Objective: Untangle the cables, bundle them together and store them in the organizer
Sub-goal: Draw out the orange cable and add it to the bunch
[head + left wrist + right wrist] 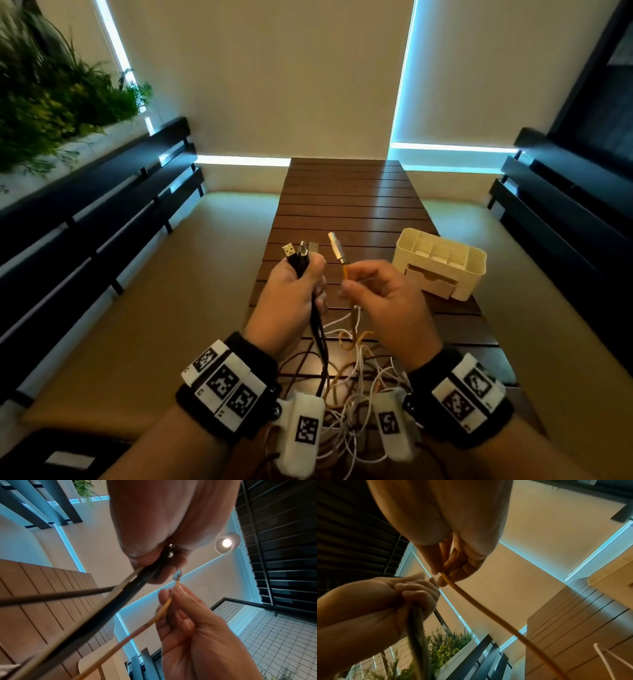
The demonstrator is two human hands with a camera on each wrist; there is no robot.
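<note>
The fingers (317, 265) of the left hand (294, 291) are curled tight around several dark cables (301, 260), with the plug ends standing up out of the fist. The right hand (383, 294) pinches a yellow cable (346, 272) between thumb and forefinger, just under its silver plug (335, 245), and holds it just beside the dark plugs, not yet touching them. The organizer (440, 262), a cream box with open compartments on top, stands on the wooden table (346, 192) to the right of both hands and a little farther from the person. On the side of the hands opposite to the organizer, close to the wrists, the loose lengths of white, brown and yellow cable (356, 380) lie crossed over each other on the table. I think the plug ends are being collected into one fist. The risk is in that heap: if the yellow cable is pulled up while its length is caught under the white loops, the knot may tighten, or it may drag the other cables off the table edge. The thin pinch may also slip.
</note>
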